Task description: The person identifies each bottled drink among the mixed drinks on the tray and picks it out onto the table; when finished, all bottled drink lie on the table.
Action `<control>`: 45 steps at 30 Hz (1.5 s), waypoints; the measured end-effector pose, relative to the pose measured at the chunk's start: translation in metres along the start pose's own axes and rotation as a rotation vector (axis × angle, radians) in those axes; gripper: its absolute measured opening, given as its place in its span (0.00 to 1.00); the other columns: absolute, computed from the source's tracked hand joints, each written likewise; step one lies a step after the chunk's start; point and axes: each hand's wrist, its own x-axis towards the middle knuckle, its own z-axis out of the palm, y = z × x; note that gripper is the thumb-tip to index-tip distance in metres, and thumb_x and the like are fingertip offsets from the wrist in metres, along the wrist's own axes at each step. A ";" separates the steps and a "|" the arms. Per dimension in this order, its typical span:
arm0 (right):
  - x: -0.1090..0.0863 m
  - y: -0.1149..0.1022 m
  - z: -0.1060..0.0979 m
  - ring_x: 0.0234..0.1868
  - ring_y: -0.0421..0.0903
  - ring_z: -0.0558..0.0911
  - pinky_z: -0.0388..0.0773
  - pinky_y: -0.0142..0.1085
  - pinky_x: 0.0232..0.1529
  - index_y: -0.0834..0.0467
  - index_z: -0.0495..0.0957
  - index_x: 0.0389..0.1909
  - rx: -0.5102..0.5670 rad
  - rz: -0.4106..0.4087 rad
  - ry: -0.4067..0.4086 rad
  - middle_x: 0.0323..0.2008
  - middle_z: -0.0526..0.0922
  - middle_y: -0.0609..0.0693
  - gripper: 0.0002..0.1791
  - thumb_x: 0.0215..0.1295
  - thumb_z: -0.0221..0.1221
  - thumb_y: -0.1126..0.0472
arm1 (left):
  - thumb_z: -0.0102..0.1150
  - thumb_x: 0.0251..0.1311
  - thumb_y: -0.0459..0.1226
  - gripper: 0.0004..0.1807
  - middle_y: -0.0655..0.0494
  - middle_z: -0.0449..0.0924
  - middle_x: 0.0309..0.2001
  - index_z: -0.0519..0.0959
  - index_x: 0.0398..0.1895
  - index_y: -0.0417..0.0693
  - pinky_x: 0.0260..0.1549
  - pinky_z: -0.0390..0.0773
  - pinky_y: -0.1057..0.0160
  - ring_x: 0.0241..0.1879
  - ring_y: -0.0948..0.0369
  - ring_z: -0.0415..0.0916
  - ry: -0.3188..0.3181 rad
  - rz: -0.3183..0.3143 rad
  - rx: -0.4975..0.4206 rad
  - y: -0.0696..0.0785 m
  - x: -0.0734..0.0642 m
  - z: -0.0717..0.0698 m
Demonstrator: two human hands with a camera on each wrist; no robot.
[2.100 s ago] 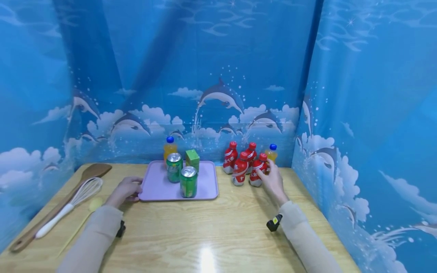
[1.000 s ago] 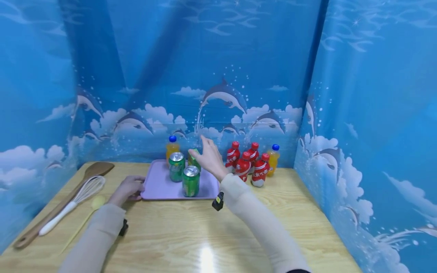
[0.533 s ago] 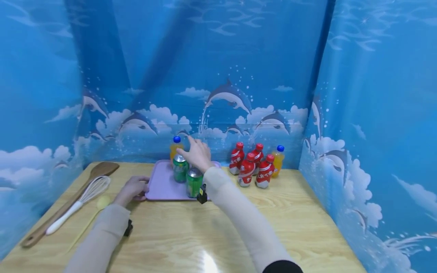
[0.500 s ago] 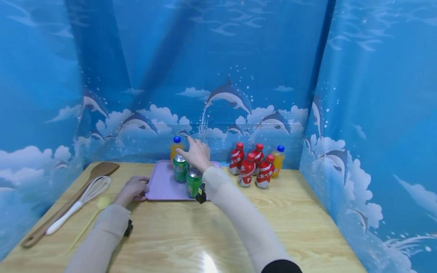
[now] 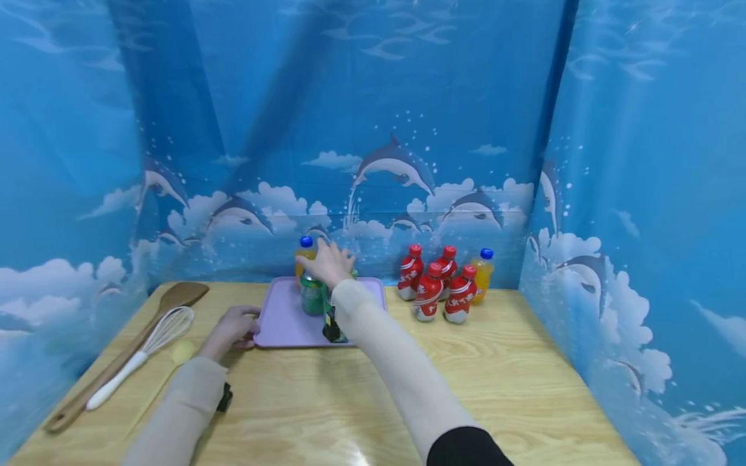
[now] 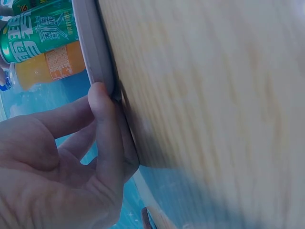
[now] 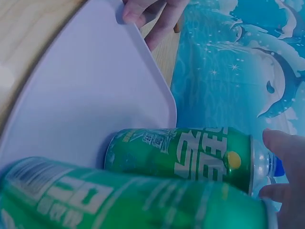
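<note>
My left hand point(image 5: 233, 327) pinches the left rim of a lilac tray point(image 5: 282, 331), thumb at the edge in the left wrist view. Reaching over the tray, my right hand point(image 5: 333, 264) has its fingers spread above the rear green drink can point(image 5: 311, 301). In the right wrist view two fingertips point(image 7: 276, 138) stand at that can's lid, with a blue cap point(image 7: 278, 167) beyond them. A second green can point(image 7: 119, 200) stands nearer; the right wrist mostly covers it in the head view. Behind the cans is an orange drink bottle point(image 6: 52, 64). The green box is largely hidden by the right hand.
Right of the tray stand several red bottles point(image 5: 428, 294) and another orange bottle point(image 5: 482, 275). A wooden spatula point(image 5: 180, 294), a whisk point(image 5: 169, 330) and a pale yellow spoon point(image 5: 182, 353) lie at the left. A dolphin-print curtain point(image 5: 384, 162) borders the table behind.
My right hand has left the red bottles at the right and travelled left over the tray to the rear can, lowering slightly at the end. The left hand has stayed at the tray's rim.
</note>
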 end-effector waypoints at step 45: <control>0.022 -0.013 0.011 0.55 0.53 0.86 0.59 0.74 0.77 0.43 0.88 0.52 -0.048 0.024 0.166 0.42 0.91 0.46 0.24 0.61 0.71 0.35 | 0.53 0.61 0.24 0.35 0.39 0.79 0.44 0.66 0.75 0.30 0.26 0.87 0.66 0.28 0.60 0.80 0.008 0.029 0.002 0.000 -0.001 -0.001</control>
